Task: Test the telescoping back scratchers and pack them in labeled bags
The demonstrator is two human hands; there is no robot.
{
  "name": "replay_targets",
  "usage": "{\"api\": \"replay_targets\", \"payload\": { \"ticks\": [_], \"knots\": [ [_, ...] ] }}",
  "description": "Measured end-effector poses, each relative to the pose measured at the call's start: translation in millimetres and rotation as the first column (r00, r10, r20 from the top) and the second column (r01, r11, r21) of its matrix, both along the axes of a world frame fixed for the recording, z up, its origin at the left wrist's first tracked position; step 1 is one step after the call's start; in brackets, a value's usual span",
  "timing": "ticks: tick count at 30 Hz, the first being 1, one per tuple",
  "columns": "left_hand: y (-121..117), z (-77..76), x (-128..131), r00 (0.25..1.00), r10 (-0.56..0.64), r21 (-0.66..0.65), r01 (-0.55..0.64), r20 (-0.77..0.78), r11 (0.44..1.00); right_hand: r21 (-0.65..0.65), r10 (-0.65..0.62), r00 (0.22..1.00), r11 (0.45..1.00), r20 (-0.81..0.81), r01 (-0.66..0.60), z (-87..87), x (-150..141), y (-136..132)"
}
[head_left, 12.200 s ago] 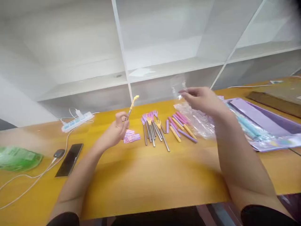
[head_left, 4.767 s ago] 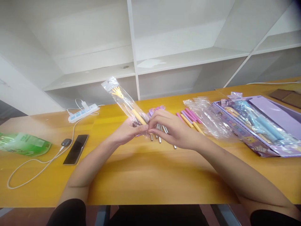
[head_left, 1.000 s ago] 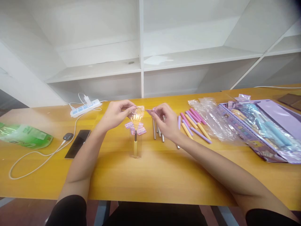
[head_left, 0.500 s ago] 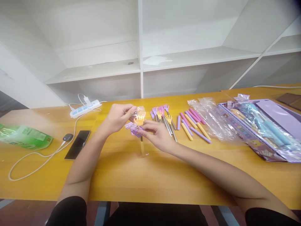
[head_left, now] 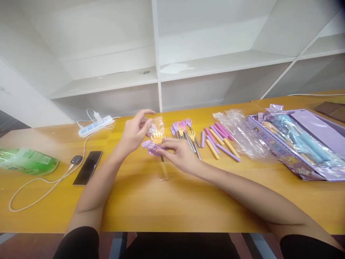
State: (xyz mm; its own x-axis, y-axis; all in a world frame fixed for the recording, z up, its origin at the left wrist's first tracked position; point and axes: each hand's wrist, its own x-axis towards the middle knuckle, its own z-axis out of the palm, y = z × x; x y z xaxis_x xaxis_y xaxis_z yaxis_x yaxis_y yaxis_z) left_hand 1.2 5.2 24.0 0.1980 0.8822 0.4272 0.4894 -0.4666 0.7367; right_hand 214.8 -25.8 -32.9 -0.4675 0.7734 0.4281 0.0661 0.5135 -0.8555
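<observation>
1. Pinching the top of a clear sleeve (head_left: pixel 159 131), the left hand (head_left: pixel 134 133) holds a yellow scratcher (head_left: pixel 161 154) bagged inside.
2. Right hand (head_left: pixel 178 153) presses a small purple card (head_left: pixel 154 149) against the sleeve, fingers closed.
3. Scratcher's long axis runs toward the person, claw end away, handle resting on the table (head_left: pixel 188 201).

Single head-worn view, forward and down, near over the yellow table (head_left: pixel 188 201)

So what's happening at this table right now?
A person holds a yellow back scratcher inside a clear bag. The left hand pinches the bag's top; the right hand presses a small purple label against it. Loose scratchers and coloured handles lie on the yellow table.
</observation>
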Motion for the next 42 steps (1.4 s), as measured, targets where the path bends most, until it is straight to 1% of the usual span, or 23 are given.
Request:
{"api": "replay_targets", "payload": {
  "ticks": [4, 5, 7, 9, 12, 14, 16, 18, 20, 23, 25, 27, 28, 30, 32, 33, 35, 36, 39, 42],
  "knots": [
    [-0.4, -0.9, 0.1, 0.994, 0.055, 0.103, -0.046, -0.09, 0.994, 0.032, 0.007, 1.0, 0.999, -0.002, -0.007, -2.1, -1.9, -2.2],
    [1.0, -1.2, -1.8, 0.994, 0.069, 0.128, -0.058, -0.084, 0.99, 0.041, 0.013, 1.0, 0.999, 0.001, -0.013, -2.5, -2.5, -3.7],
    [4.9, -1.4, -7.6, 0.997, 0.059, 0.17, -0.049, -0.056, 0.984, 0.044, 0.029, 1.0, 0.999, 0.002, -0.029, -2.5, -3.4, -7.0],
    [8.7, 0.0, -14.3, 0.999, 0.004, 0.219, 0.007, -0.049, 0.976, 0.03, 0.05, 0.999, 0.998, -0.005, -0.05, -1.6, -3.8, -9.8],
    [9.7, 5.5, -21.7, 0.987, -0.124, 0.273, 0.147, -0.1, 0.951, 0.005, 0.068, 0.998, 0.998, -0.01, -0.068, 0.0, -3.4, -11.4],
    [6.8, 10.8, -24.2, 0.969, -0.207, 0.241, 0.235, -0.135, 0.942, 0.01, 0.061, 0.998, 0.998, 0.002, -0.061, 0.2, -3.0, -11.1],
    [2.4, 16.3, -25.4, 0.948, -0.247, 0.184, 0.285, -0.203, 0.941, 0.022, 0.053, 0.999, 0.998, 0.013, -0.053, -0.4, -2.9, -10.4],
    [-1.6, 20.5, -26.2, 0.924, -0.239, 0.167, 0.298, -0.3, 0.94, 0.03, 0.047, 0.999, 0.998, 0.019, -0.048, -1.4, -3.0, -9.9],
    [-4.0, 22.5, -26.8, 0.91, -0.201, 0.19, 0.283, -0.362, 0.94, 0.027, 0.05, 0.999, 0.998, 0.022, -0.05, -2.1, -3.1, -9.7],
    [-4.7, 21.3, -26.4, 0.914, -0.14, 0.223, 0.237, -0.38, 0.946, 0.023, 0.056, 0.998, 0.998, 0.017, -0.056, -2.4, -3.3, -9.8],
    [-4.0, 18.8, -24.9, 0.922, -0.074, 0.284, 0.192, -0.379, 0.939, 0.029, 0.061, 0.998, 0.998, 0.01, -0.061, -2.5, -3.6, -10.0],
    [-3.4, 16.4, -22.4, 0.952, -0.02, 0.351, 0.133, -0.307, 0.927, 0.041, 0.068, 0.998, 0.997, 0.013, -0.069, -3.3, -3.9, -10.0],
    [-3.4, 15.4, -20.7, 0.972, -0.016, 0.354, 0.101, -0.236, 0.93, 0.05, 0.073, 0.997, 0.996, 0.024, -0.074, -4.0, -3.9, -9.7],
    [-4.4, 14.5, -16.6, 0.997, -0.033, 0.29, 0.051, -0.065, 0.956, 0.103, 0.051, 0.997, 0.993, 0.053, -0.057, -4.9, -2.5, -8.5],
    [-7.1, 15.0, -11.4, 0.995, -0.053, 0.185, 0.037, 0.082, 0.982, 0.215, -0.045, 0.997, 0.976, 0.058, 0.031, -3.2, 1.4, -6.6],
    [-9.1, 15.8, -8.4, 0.989, -0.052, 0.143, 0.032, 0.139, 0.989, 0.279, -0.112, 0.993, 0.956, 0.044, 0.095, -0.6, 4.5, -5.3],
    [-13.7, 18.0, -2.2, 0.972, -0.051, 0.081, 0.034, 0.229, 0.996, 0.375, -0.211, 0.977, 0.906, 0.002, 0.195, 9.0, 12.3, -2.4],
    [-16.2, 19.1, 0.8, 0.963, -0.055, 0.052, 0.043, 0.265, 0.998, 0.4, -0.23, 0.973, 0.89, -0.016, 0.217, 16.0, 16.4, -0.7],
    [-22.4, 21.5, 7.0, 0.939, -0.07, -0.024, 0.082, 0.338, 0.996, 0.457, -0.227, 0.971, 0.858, -0.076, 0.236, 40.8, 25.7, 5.6],
    [-25.9, 21.3, 7.6, 0.92, -0.084, -0.09, 0.128, 0.384, 0.988, 0.546, -0.218, 0.968, 0.799, -0.126, 0.251, 62.5, 27.1, 13.0]
  ]
}}
